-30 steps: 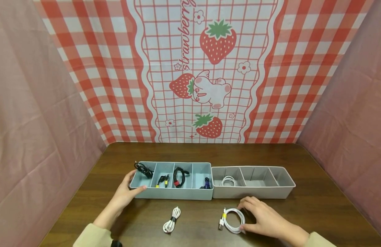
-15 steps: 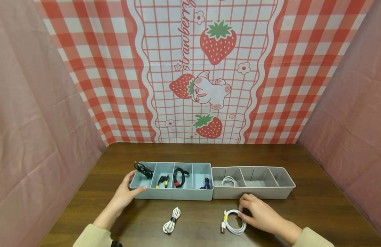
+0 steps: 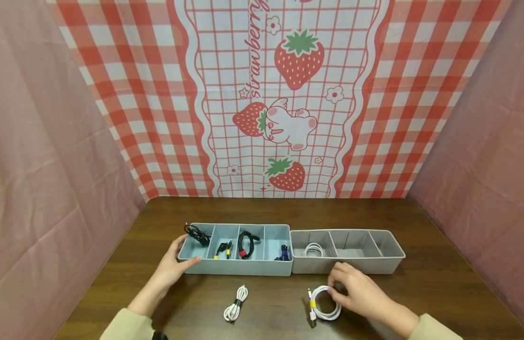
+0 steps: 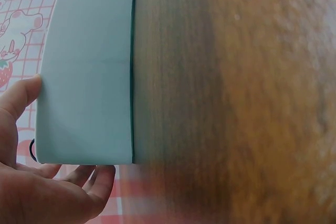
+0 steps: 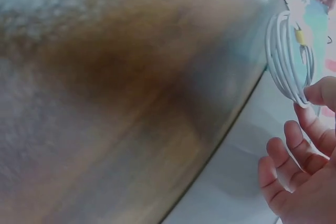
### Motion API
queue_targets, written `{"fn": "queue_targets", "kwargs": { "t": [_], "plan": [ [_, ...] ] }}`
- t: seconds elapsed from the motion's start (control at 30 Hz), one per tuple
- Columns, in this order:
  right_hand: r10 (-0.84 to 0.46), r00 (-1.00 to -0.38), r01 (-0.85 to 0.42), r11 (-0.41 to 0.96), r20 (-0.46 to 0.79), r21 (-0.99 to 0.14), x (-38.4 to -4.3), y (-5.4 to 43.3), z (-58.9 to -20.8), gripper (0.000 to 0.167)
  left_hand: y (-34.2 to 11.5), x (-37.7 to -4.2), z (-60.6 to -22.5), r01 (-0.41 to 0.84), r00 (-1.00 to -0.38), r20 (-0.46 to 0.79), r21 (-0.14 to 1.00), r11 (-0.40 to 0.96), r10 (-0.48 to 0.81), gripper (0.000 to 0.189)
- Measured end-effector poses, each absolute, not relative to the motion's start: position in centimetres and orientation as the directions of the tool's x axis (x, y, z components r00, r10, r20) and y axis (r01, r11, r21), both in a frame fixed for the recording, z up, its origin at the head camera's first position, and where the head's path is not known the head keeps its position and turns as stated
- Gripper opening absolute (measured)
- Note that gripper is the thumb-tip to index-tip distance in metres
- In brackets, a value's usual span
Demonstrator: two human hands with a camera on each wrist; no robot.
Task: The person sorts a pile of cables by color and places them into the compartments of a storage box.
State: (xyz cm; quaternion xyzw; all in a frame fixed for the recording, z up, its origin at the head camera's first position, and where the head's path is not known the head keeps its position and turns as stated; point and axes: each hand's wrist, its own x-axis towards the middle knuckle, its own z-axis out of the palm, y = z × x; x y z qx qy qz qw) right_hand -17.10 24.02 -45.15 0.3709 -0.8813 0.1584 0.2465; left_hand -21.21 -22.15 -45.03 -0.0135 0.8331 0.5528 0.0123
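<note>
My right hand [image 3: 359, 292] pinches a coiled white USB cable [image 3: 327, 317] between thumb and index finger, just in front of the grey divided box [image 3: 351, 267]. In the right wrist view the coil [image 5: 282, 59], with its yellow tie [image 5: 300, 37], hangs from the fingertips; the other fingers are loosely bent. My left hand [image 3: 170, 264] holds the left end of the blue divided box [image 3: 238, 268], thumb at the front rim and fingers around the end wall, as the left wrist view confirms. Another white cable [image 3: 235, 304] with a black tie lies on the table before the blue box.
Black cables [image 3: 247, 244] sit in the blue box's compartments, one bundle with a purple tie [image 3: 284, 252]. A white coil [image 3: 314, 250] lies in the grey box's left part. Both boxes stand end to end on the brown table [image 3: 270, 210], with a checked cloth [image 3: 160, 118] behind.
My right hand has closed thumb and index finger on the white cable coil and lifted it slightly off the table. The left hand and both boxes have stayed put.
</note>
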Motion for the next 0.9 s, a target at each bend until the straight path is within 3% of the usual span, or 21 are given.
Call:
{"fn": "queue_targets", "kwargs": {
  "t": [0.27, 0.53, 0.9],
  "plan": [
    [-0.604, -0.566, -0.773, 0.626, 0.561, -0.105, -16.9, 23.8, -43.7, 0.031, -22.2, -21.2, -44.9, -0.04, -0.999, -0.038, 0.917, 0.397, -0.014, 0.08],
    [-0.637, -0.478, -0.786, 0.618, 0.604, 0.03, -17.1, 23.8, -42.4, 0.031, -22.2, -21.2, -45.0, -0.034, -0.999, -0.03, 0.919, 0.393, -0.017, 0.079],
    [-0.661, -0.455, -0.785, 0.614, 0.598, 0.082, -17.1, 24.3, -39.8, 0.025, -22.1, -21.2, -45.1, -0.031, -0.999, -0.025, 0.921, 0.389, -0.02, 0.08]
  ]
}}
